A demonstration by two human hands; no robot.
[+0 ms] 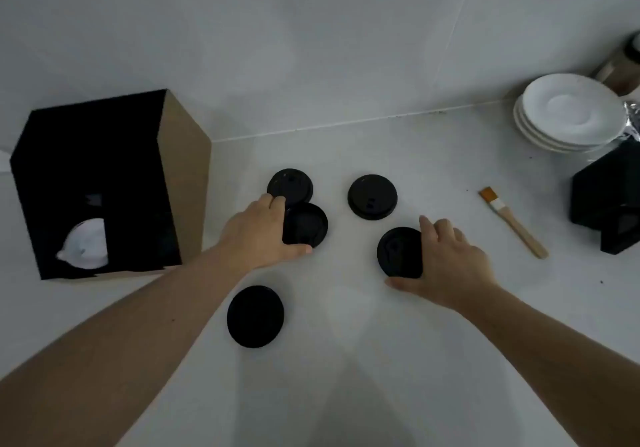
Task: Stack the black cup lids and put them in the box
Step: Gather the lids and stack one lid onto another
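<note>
Lids: round black plastic cup lids (pixel 372 196), light, slippery I reckon; I'd pinch rims.
Left hand (pixel 263 235): pinching one lid.
Right hand (pixel 446 266): pinching another.

white counter (pixel 346 377) holds lids (pixel 255 316), box (pixel 183 183), saucers (pixel 568 114), brush (pixel 512 221)

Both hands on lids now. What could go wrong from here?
1. The left hand grips a black plastic cup lid overlapped by a second lid; lifting may drag it.
2. The tall cardboard box already holds a white object, which might block a stack.
</note>
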